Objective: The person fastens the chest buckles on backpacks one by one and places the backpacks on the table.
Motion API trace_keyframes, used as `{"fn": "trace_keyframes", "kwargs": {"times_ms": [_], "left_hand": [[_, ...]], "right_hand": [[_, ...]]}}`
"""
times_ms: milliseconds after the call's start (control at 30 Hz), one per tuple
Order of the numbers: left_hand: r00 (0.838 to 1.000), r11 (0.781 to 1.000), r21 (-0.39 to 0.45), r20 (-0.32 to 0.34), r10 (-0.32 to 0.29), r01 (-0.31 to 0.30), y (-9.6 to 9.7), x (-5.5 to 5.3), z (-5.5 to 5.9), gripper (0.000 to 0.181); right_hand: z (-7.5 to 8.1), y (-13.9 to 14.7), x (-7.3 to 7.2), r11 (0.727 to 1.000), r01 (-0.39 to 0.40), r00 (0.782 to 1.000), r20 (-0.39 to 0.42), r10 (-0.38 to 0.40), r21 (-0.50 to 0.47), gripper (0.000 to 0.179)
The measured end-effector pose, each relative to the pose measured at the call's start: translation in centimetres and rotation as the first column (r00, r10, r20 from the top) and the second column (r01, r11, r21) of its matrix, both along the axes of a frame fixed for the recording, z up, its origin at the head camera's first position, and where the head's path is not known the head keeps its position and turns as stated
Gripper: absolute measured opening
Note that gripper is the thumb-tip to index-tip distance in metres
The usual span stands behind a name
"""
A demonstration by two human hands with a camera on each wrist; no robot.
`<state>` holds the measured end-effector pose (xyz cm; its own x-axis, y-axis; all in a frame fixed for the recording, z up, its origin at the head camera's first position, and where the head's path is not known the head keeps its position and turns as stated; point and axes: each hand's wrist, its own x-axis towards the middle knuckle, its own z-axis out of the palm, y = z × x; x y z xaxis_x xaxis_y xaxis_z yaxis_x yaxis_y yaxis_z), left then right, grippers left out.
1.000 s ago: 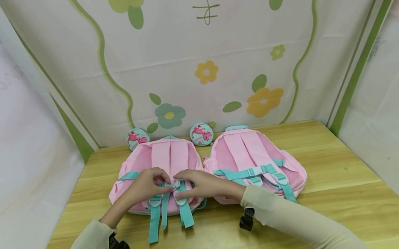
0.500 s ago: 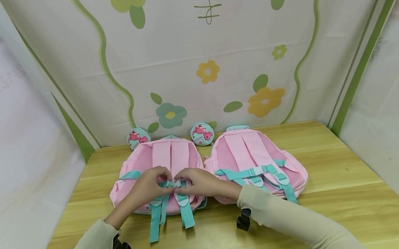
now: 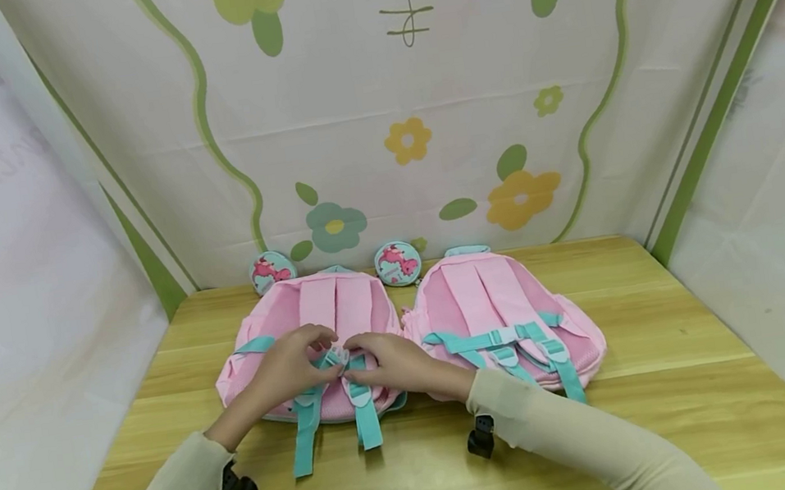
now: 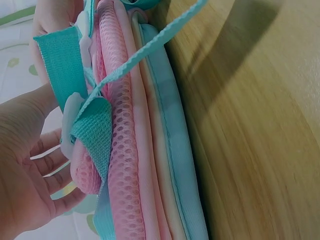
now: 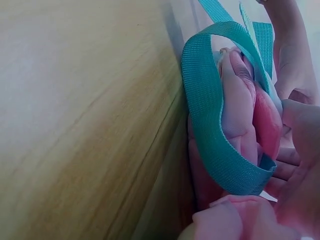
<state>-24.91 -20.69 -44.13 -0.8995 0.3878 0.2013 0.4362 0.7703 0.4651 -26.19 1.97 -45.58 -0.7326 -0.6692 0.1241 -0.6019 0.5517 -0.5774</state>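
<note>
On the wooden table lies the left pink backpack, its shoulder straps facing up. Above its lower part, my left hand pinches a white plastic buckle on a teal strap between thumb and fingers. From the other side my right hand has thumb and fingertips closed at the buckle's right end. Whether the buckle's two halves are fully joined, I cannot tell. In the left wrist view teal webbing hangs in front of the palm. A wide teal strap loops beside the bag in the right wrist view.
A second pink backpack lies close on the right, its teal chest strap running across both shoulder straps. Two round printed pouches sit at the bags' tops. Behind the table hangs a flowered cloth.
The buckle has gone from nearly level to slanted between the hands. One loose teal strap end has drawn up beside the longer one. Both hands stay almost in place.
</note>
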Motion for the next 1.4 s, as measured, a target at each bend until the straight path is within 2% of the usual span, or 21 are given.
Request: {"fn": "trace_keyframes", "kwargs": {"times_ms": [133,267,400,633,767,833,1067,1267,1400], "left_hand": [[1.0,1.0,0.011,0.006,0.023,-0.023,-0.4,-0.1,-0.1,0.035],[1.0,0.999,0.042,0.003,0.011,-0.011,-0.7,-0.3,-0.2,0.027],[1.0,0.998,0.063,0.031,0.001,-0.003,-0.9,-0.4,-0.2,0.023],[0.998,0.998,0.064,0.057,-0.013,0.01,-1.0,-0.6,0.1,0.02],[0.996,0.997,0.07,0.077,-0.042,0.036,-1.2,-0.9,0.3,0.02],[0.994,0.995,0.08,0.085,-0.074,0.067,-1.3,-1.1,0.4,0.019],[0.97,0.979,0.129,0.165,-0.179,0.158,-2.3,-2.3,0.6,0.015],[0.941,0.96,0.148,0.21,-0.266,0.239,-3.0,-3.8,0.4,0.016],[0.926,0.95,0.154,0.227,-0.302,0.272,-3.4,-4.5,0.4,0.016]], "right_hand": [[0.1,-0.1,0.0,1.0,0.007,1.0,-0.009,-0.007,0.007,0.043],[0.1,-0.2,-0.1,1.0,0.017,1.0,-0.004,-0.017,0.013,0.04],[0.1,-0.3,-0.1,1.0,0.025,1.0,0.006,-0.025,0.008,0.038],[0.4,-0.5,-0.6,0.999,0.018,0.999,-0.031,-0.018,0.026,0.036],[0.7,-0.5,-0.7,0.999,0.013,0.999,-0.031,-0.012,0.03,0.036],[0.7,-0.5,-0.7,0.999,0.011,1.0,-0.028,-0.01,0.031,0.035],[0.8,-0.6,-0.9,1.0,0.007,1.0,-0.001,-0.007,0.028,0.033],[1.1,-0.6,-1.1,0.999,0.017,0.999,0.037,-0.018,0.029,0.031],[1.2,-0.7,-1.1,0.999,0.024,0.998,0.056,-0.026,0.032,0.031]]}}
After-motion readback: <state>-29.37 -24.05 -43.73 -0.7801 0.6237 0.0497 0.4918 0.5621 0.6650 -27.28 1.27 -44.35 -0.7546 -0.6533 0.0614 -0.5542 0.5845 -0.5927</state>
